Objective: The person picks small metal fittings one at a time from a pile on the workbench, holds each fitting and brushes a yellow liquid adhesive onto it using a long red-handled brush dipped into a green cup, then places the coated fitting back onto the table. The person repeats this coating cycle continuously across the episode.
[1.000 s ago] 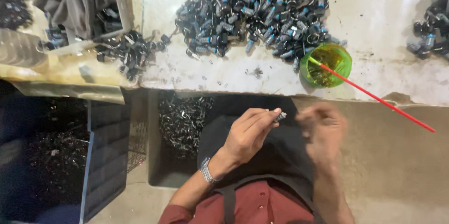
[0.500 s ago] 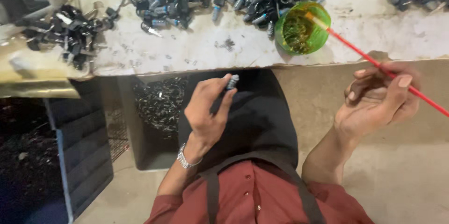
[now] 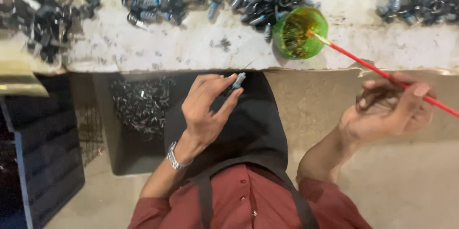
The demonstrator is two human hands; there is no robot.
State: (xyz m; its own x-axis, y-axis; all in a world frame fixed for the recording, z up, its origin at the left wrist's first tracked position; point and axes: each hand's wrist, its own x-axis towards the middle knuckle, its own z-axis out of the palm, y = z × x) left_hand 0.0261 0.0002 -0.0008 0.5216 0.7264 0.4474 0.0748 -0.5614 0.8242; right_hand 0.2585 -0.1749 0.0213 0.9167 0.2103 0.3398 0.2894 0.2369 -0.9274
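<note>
Left hand [image 3: 208,109] pinches a small bluish part [image 3: 238,80] below the tabletop's [image 3: 181,49] front edge, right hand's [image 3: 389,109] grip closed, seemingly, on a red brush [image 3: 382,72] dipped in the green cup [image 3: 300,33].

On my feed I find no label, sign or screen anywhere in view. The nearest things to packaging are open containers: a dark rectangular bin [image 3: 107,133] below the bench edge, holding small dark parts; a dark blue slatted crate [image 3: 43,162] just to its left; and a round, translucent green cup [image 3: 319,18] on the pale bench top beside a heap of parts
</note>
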